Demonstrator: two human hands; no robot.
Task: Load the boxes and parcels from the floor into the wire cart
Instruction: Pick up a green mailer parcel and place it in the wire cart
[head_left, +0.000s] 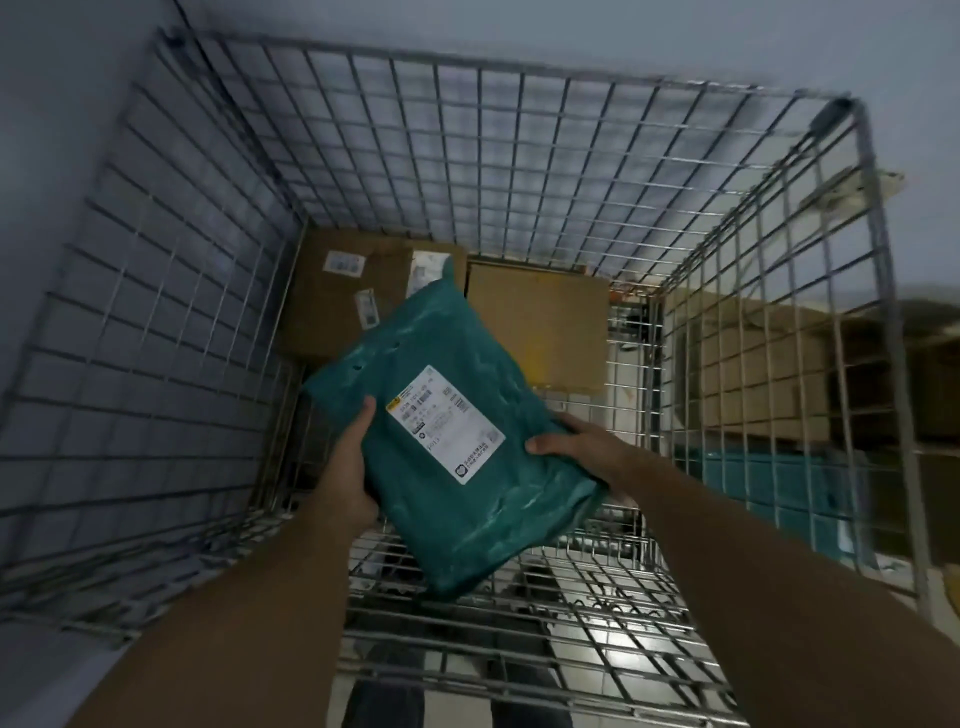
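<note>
Wire cart (571, 156) holding two cardboard boxes (337, 301), green parcel (452, 467) clasped by left grip (348, 467) and right grip (576, 441)

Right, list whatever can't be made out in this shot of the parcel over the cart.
Head view only:
- White label on the green parcel: print too small and blurred.
- Left cardboard box: near corner hidden behind the parcel.
- Boxes outside the cart: blurred behind the wire wall.
- Parcel's underside: hidden from view.
</note>
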